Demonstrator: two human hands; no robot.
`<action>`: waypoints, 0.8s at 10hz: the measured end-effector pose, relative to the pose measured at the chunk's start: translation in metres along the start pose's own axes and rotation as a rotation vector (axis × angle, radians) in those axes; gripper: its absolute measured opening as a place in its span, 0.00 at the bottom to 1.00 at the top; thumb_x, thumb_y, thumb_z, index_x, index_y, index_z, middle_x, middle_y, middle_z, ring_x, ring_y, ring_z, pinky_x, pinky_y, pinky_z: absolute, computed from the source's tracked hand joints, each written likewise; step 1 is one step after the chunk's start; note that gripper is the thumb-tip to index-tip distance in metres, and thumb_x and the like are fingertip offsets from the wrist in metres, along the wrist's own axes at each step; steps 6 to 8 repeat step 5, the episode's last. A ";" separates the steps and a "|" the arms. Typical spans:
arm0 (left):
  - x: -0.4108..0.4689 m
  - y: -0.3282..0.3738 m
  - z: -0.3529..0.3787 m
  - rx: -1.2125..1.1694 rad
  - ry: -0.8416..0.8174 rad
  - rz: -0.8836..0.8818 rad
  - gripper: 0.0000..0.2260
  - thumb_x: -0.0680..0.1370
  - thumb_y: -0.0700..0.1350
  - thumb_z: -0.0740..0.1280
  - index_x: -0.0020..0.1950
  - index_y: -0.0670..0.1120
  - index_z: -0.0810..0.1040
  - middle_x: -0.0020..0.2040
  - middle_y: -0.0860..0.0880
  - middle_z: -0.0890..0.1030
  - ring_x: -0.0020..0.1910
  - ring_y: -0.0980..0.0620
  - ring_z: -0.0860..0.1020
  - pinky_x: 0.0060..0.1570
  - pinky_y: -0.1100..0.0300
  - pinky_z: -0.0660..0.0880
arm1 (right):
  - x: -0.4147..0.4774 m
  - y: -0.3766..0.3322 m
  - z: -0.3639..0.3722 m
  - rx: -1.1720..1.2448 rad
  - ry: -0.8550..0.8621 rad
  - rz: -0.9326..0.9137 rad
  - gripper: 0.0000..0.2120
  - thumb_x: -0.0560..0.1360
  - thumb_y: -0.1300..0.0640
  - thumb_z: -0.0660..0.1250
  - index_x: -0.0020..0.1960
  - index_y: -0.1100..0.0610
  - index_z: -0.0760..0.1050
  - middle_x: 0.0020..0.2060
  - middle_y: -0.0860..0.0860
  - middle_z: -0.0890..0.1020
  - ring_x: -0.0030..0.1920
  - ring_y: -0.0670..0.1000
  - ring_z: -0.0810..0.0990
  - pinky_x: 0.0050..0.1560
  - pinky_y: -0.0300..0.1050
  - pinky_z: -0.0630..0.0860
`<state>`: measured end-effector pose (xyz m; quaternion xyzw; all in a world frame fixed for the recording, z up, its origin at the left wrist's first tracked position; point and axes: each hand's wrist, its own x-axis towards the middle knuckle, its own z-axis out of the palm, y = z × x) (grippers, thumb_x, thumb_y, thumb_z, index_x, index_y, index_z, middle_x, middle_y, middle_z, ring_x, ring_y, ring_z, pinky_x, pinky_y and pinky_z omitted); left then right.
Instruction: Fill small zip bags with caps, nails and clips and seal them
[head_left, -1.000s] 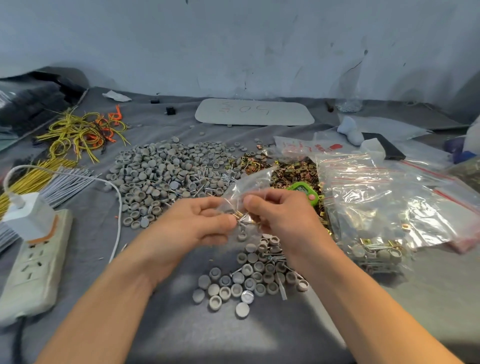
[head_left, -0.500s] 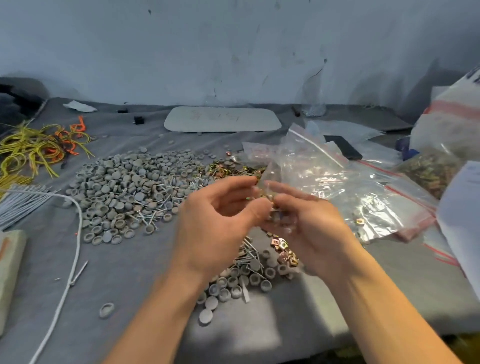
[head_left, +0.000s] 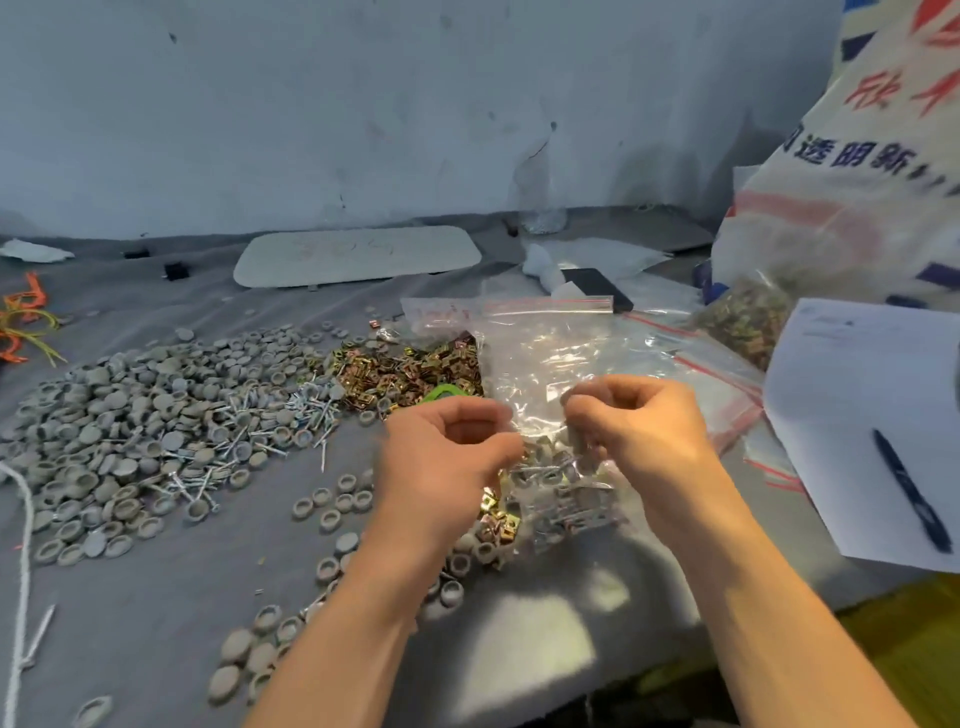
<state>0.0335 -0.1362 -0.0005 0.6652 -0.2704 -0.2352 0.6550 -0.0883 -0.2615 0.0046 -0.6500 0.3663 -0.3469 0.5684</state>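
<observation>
L hand and R hand sit centre, just near side of the big clear bags. Both are curled, apparently pinching opposite ends of the small zip bag top. Its filled body hangs between them above loose caps, prob. to keep the strip taut for sealing. Too blurry to tell seal state. Vs 0.5 s ago: hands met at the mouth, now apart; view swung right, showing paper sheet w/ pen.

woven sack: blue print 透明新; red characters above blurred | white board: faint writing, unreadable
</observation>
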 end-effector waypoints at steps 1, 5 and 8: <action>0.002 -0.009 0.027 0.168 0.012 0.068 0.19 0.70 0.39 0.80 0.60 0.51 0.83 0.41 0.54 0.87 0.39 0.57 0.85 0.40 0.62 0.80 | 0.012 0.006 -0.014 -0.375 0.172 -0.017 0.05 0.68 0.57 0.77 0.43 0.51 0.85 0.30 0.47 0.85 0.29 0.46 0.83 0.31 0.38 0.77; 0.001 -0.038 0.033 0.912 -0.110 0.571 0.21 0.84 0.54 0.61 0.77 0.51 0.70 0.76 0.51 0.72 0.77 0.51 0.65 0.77 0.56 0.52 | 0.022 0.017 -0.015 -0.633 0.439 -0.029 0.14 0.73 0.44 0.74 0.54 0.49 0.82 0.45 0.48 0.85 0.51 0.57 0.83 0.50 0.47 0.74; 0.001 -0.038 0.033 0.912 -0.110 0.571 0.21 0.84 0.54 0.61 0.77 0.51 0.70 0.76 0.51 0.72 0.77 0.51 0.65 0.77 0.56 0.52 | 0.022 0.017 -0.015 -0.633 0.439 -0.029 0.14 0.73 0.44 0.74 0.54 0.49 0.82 0.45 0.48 0.85 0.51 0.57 0.83 0.50 0.47 0.74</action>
